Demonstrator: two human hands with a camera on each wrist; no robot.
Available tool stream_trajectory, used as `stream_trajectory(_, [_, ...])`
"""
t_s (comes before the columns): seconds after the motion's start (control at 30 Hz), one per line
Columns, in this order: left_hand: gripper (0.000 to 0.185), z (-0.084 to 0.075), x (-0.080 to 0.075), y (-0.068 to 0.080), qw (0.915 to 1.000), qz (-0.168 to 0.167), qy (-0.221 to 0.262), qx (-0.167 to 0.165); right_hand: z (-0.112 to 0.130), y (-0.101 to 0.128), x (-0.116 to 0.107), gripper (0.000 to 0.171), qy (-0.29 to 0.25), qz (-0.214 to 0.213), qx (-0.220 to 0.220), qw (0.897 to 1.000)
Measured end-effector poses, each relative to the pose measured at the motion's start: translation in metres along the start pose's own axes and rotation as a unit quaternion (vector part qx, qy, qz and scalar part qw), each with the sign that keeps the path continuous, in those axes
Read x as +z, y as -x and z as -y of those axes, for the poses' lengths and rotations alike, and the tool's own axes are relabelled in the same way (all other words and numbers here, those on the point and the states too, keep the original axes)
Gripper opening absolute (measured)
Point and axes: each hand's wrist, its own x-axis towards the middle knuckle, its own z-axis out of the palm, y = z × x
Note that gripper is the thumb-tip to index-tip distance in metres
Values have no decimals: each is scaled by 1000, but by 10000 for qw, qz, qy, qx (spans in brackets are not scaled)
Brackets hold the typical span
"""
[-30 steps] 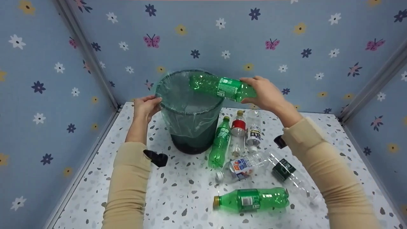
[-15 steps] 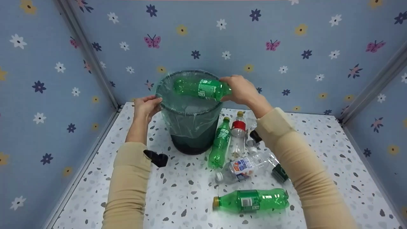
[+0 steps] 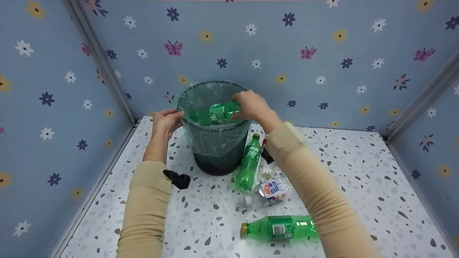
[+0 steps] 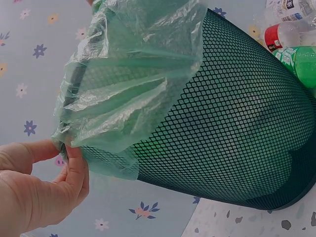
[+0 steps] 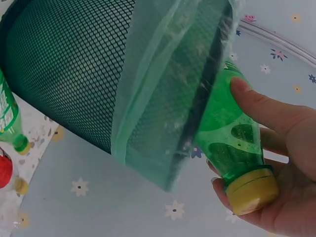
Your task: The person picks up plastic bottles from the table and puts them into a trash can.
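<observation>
Together, two hands work at a mesh trash can [image 3: 217, 165] just left of center in the head view. The right hand [image 3: 252, 106] grips a green bottle [image 3: 219, 114] around its yellow-capped end, the other end inside the can. At the can's left edge, the left hand [image 3: 166, 122] pinches the rim and its green bag [image 3: 206, 144]. Lower right of center, a second green bottle [image 3: 248, 164], a clear bottle [image 3: 274, 190] and a third green bottle [image 3: 279, 228] lie on the speckled table [image 3: 355, 163].
</observation>
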Motion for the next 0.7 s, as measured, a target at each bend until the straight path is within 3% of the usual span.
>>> stream_trajectory(0.2, [41,2,2,-2,10000,17,18,22,0,-4,9,54,-131,42,-35,9999])
stream_trajectory(0.43, [43,1,2,0,9999,103,48,37,-4,-1,15,39,-617,-335,-188,9974])
stream_trajectory(0.7, [43,0,0,0,9999,127,73,57,-14,12,19,26,-1619,-905,-552,9811])
